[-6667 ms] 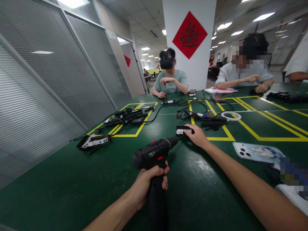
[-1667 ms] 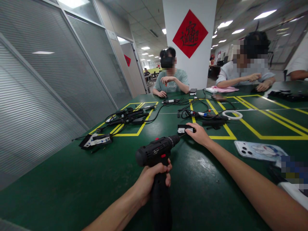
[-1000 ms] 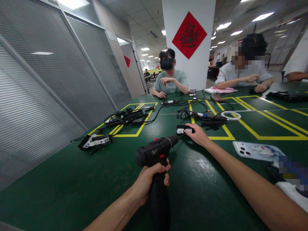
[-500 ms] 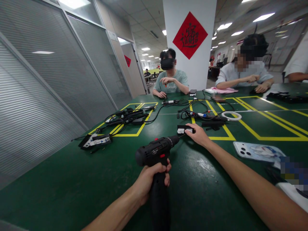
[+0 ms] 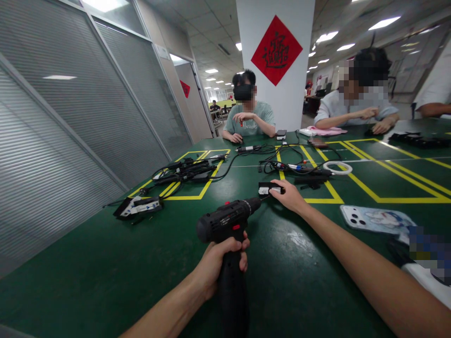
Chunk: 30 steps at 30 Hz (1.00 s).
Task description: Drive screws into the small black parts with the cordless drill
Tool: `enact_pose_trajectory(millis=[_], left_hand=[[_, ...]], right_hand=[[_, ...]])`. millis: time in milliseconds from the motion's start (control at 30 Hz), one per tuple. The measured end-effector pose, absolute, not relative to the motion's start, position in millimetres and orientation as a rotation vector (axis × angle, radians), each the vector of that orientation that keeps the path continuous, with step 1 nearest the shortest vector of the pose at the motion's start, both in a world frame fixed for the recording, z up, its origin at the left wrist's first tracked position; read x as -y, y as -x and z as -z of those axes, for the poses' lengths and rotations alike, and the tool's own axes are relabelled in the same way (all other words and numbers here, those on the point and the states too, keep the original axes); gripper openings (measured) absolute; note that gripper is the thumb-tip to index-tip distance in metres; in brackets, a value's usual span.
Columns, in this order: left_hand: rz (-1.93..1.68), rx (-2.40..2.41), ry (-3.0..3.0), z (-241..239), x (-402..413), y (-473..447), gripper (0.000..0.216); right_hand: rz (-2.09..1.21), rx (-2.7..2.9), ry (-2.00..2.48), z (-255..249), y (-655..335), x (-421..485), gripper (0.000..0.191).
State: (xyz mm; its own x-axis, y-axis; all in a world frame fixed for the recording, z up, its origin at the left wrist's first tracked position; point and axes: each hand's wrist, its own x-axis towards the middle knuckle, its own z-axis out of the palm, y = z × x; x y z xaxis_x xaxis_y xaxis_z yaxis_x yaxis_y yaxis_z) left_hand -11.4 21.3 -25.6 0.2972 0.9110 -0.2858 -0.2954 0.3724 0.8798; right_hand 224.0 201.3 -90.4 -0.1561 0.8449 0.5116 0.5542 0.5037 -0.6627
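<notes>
My left hand (image 5: pixel 218 263) is wrapped round the grip of a black cordless drill (image 5: pixel 225 225), whose nose points away from me towards a small black part with a white label (image 5: pixel 268 188) on the green table (image 5: pixel 105 263). My right hand (image 5: pixel 291 197) reaches out and rests on that part, its fingers curled onto the part's near end, holding it down. The drill's bit tip meets the part's near left corner.
A phone in a pale printed case (image 5: pixel 377 219) lies to the right of my right arm. Black cables and tools (image 5: pixel 186 171) sit in yellow-taped boxes further out, with a white ring (image 5: pixel 337 167) and a black-and-white part (image 5: pixel 137 206) at left. Two people (image 5: pixel 251 117) sit across the table.
Almost nothing has shifted; both hands, the drill and the small part keep the same places, with only slight camera wobble.
</notes>
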Motion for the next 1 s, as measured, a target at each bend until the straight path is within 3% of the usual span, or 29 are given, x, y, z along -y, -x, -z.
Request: enact_pose_trajectory(millis=[1000], left_hand=[[-0.918, -0.919, -0.819, 27.6, -20.8, 12.7, 0.02]], right_hand=[[-0.357, 1.86, 1.165, 93.1, -225.2, -203.9, 0.036]])
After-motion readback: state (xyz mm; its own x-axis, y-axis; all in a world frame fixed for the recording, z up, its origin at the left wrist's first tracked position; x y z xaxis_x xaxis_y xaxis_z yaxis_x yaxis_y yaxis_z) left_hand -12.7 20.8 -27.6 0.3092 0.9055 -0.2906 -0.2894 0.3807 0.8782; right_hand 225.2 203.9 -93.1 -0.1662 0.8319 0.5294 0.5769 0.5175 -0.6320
